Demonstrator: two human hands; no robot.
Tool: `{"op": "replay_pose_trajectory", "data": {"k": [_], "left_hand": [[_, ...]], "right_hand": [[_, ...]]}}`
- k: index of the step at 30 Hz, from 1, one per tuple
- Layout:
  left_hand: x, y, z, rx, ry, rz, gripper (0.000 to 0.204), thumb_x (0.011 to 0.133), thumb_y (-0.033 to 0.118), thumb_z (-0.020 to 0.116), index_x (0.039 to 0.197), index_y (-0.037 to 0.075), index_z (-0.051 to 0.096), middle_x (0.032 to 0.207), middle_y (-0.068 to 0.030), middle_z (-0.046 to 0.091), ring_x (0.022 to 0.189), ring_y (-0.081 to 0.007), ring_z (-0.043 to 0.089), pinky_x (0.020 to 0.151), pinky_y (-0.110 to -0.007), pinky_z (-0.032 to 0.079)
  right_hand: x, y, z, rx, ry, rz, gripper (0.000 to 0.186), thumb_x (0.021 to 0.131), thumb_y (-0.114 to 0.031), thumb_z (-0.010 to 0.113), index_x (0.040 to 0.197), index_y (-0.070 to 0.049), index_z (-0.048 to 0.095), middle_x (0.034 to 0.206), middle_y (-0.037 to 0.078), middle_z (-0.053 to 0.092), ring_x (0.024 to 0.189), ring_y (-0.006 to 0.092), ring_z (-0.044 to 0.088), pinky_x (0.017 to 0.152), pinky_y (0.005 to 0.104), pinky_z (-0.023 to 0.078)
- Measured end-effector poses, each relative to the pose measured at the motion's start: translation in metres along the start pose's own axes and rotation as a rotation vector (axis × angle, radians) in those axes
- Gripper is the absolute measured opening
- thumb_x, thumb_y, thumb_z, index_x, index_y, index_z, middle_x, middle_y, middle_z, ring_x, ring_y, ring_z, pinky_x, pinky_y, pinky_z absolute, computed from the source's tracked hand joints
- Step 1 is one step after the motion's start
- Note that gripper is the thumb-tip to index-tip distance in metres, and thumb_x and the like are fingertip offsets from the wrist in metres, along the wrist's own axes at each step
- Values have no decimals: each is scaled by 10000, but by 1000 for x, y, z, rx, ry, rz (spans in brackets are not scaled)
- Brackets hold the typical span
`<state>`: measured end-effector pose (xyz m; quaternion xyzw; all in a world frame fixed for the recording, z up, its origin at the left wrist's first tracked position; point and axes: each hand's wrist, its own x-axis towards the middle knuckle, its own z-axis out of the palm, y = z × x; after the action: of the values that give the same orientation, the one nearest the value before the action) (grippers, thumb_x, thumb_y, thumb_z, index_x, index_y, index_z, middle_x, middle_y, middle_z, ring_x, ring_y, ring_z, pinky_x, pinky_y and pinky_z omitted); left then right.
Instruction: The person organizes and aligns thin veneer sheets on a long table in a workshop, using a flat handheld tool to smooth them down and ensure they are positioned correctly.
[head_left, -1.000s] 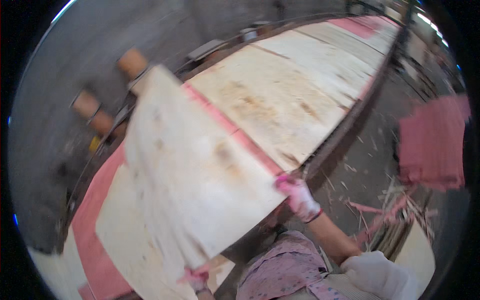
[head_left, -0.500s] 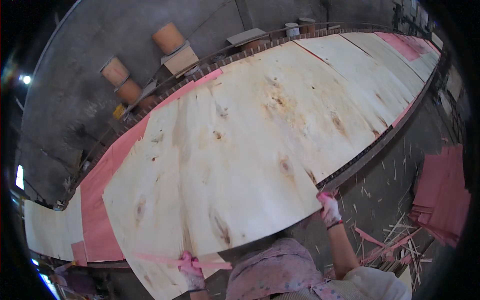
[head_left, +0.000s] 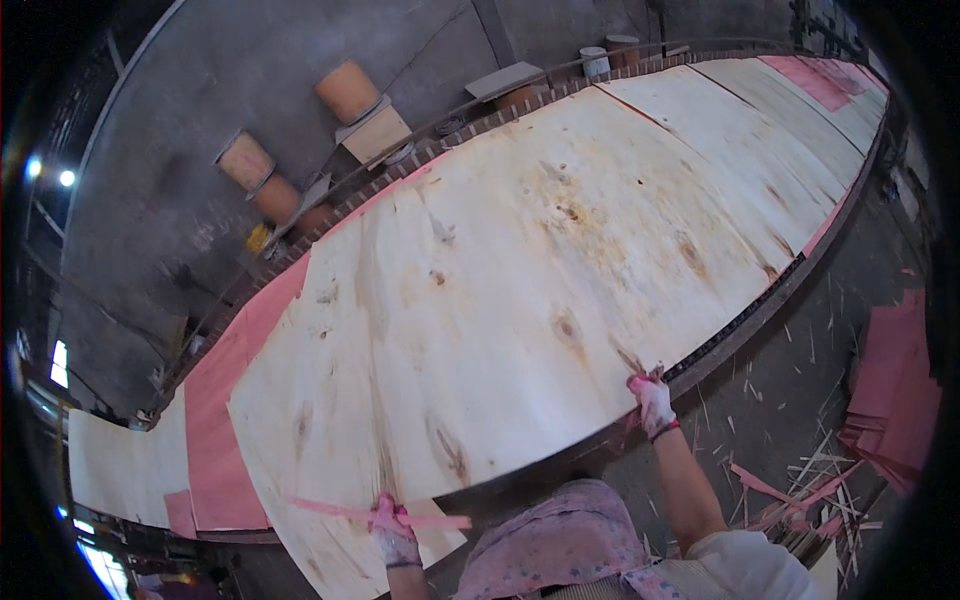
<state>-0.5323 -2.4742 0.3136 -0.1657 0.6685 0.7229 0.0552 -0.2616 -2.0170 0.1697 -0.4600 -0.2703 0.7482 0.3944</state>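
Note:
A large pale wood veneer sheet (head_left: 400, 380), with brown knots and streaks, lies across the long table and overhangs its near side. My right hand (head_left: 653, 403), in a pink-stained glove, grips the sheet's near right corner, closed on it. At the near left part my left hand (head_left: 395, 538), gloved too, is closed around a narrow pink strip (head_left: 440, 521). It rests against the same sheet's near edge; whether it also pinches the sheet cannot be seen. Beneath the sheet, pink veneer (head_left: 215, 440) shows at the left and along the far edge.
More pale veneer sheets (head_left: 740, 130) cover the table farther right. Along the far wall stand orange-brown drums (head_left: 348, 92) and a white bucket (head_left: 594, 63). On the floor at right are stacked pink sheets (head_left: 890, 380) and scattered wood strips (head_left: 810, 490).
The large sheet has moved slightly away from me, covering more of the pink along the far edge. Both hands moved with it, still closed. The whole view has shifted a little.

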Motion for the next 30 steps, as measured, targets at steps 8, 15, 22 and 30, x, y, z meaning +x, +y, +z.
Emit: {"op": "replay_pose_trajectory", "data": {"k": [8, 15, 22, 30], "left_hand": [[42, 11, 27, -16, 25, 24, 135, 839, 34, 677, 905, 78, 567, 702, -4, 540, 534, -131, 487, 460, -269, 411], [30, -10, 25, -1, 98, 76, 110, 822, 19, 662, 861, 65, 570, 712, -25, 556, 535, -134, 491, 463, -271, 418], [82, -71, -18, 320, -92, -204, 107, 831, 62, 628, 787, 49, 531, 670, -50, 520, 556, -173, 521, 498, -284, 467], [62, -99, -124, 74, 224, -253, 83, 894, 121, 553, 898, 42, 581, 740, -53, 569, 634, -167, 550, 583, -294, 483]], "right_hand": [[21, 21, 34, -108, -90, -164, 243, 777, 66, 631, 960, -68, 544, 771, 4, 550, 665, 141, 543, 597, 285, 470], [31, 29, 23, -116, 18, 90, 272, 730, -63, 677, 987, -70, 586, 738, 26, 574, 674, 158, 572, 579, 298, 466], [38, 28, 36, -1396, 21, 8, 393, 768, -351, 628, 1027, -59, 670, 1044, 158, 691, 1005, 320, 652, 865, 404, 510], [38, 0, 60, -1815, -221, -54, 454, 820, -454, 576, 1017, -69, 713, 1091, 164, 686, 1005, 327, 665, 859, 432, 526]]}}
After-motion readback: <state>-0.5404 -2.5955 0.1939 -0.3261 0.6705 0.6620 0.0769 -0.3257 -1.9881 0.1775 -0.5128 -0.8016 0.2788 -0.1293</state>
